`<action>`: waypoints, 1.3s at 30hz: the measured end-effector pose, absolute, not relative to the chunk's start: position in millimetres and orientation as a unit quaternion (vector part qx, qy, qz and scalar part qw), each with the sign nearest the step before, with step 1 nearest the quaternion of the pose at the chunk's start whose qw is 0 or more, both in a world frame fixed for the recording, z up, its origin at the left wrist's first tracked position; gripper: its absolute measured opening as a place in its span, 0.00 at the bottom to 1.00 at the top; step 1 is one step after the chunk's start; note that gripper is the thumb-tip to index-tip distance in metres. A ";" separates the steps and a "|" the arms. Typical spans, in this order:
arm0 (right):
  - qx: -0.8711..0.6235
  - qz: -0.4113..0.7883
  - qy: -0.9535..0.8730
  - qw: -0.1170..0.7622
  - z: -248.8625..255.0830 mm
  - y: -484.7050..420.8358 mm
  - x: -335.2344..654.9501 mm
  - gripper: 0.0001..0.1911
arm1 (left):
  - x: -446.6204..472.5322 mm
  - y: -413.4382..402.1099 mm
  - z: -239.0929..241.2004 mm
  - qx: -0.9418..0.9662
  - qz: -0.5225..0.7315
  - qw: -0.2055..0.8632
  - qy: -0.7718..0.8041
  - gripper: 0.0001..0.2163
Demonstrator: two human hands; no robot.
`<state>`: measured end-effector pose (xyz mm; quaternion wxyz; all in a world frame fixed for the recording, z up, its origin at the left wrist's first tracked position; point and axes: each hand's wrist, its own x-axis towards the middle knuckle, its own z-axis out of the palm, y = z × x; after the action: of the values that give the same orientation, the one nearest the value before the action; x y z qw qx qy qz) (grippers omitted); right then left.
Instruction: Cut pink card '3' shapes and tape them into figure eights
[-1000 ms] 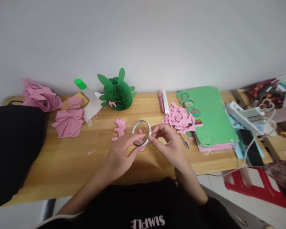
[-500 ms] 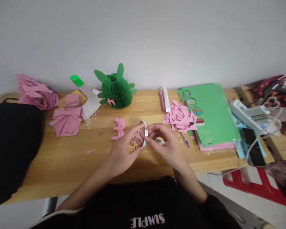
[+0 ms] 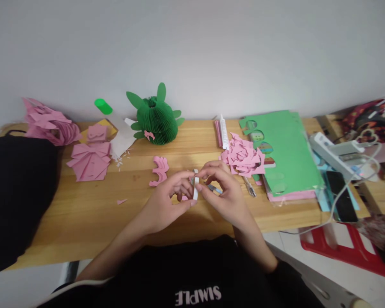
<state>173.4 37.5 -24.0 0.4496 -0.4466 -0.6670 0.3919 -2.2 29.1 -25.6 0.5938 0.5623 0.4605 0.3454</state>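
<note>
Both my hands meet over the middle of the wooden table (image 3: 83, 222). My left hand (image 3: 167, 203) and my right hand (image 3: 224, 192) pinch a thin white tape ring (image 3: 195, 188), which stands edge-on between the fingertips. A small pink paper piece shows under my left fingers. Curved pink cut-outs (image 3: 159, 170) lie just left of the hands. A heap of pink paper scraps (image 3: 242, 156) sits just right of them.
A green honeycomb paper ornament (image 3: 154, 117) stands at the back by the wall. Folded pink paper shapes (image 3: 90, 160) and a green-capped glue stick (image 3: 103, 107) lie at the back left, green sheets (image 3: 282, 149) and a power strip (image 3: 333, 156) at the right. A black bag (image 3: 16, 196) covers the left end.
The tape ring, held flat and open to view a second ago, has been turned edge-on between my fingers. My hands have drawn closer together.
</note>
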 end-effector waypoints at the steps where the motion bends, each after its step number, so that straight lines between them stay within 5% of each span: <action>1: -0.446 0.392 -0.667 0.450 -23.5 37.4 173.9 0.09 | -2.2 29.4 -25.2 0.554 0.345 0.605 0.456 0.18; 6: -0.514 0.344 -0.676 0.399 -22.5 35.0 195.3 0.13 | -5.7 29.6 -23.9 0.508 0.324 0.670 0.433 0.22; 11: -0.649 0.259 -0.714 0.054 -35.6 23.4 235.8 0.11 | -9.4 28.8 -22.5 0.460 0.321 0.717 0.414 0.24; 15: -0.648 0.239 -0.721 -0.056 -48.6 12.8 247.7 0.16 | -9.9 29.5 -23.8 0.450 0.315 0.728 0.410 0.25; 27: -0.661 0.206 -0.718 -0.068 -59.1 9.0 234.9 0.16 | -13.1 26.2 -22.5 0.448 0.315 0.732 0.405 0.24; 39: -0.662 0.259 -0.701 0.059 -53.8 8.1 248.6 0.07 | -15.3 25.6 -22.7 0.451 0.347 0.734 0.370 0.22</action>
<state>248.6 8.1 -53.8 0.0592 -0.6616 -0.7014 0.2585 -15.3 25.6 -22.7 0.7344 0.4511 0.3696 0.3473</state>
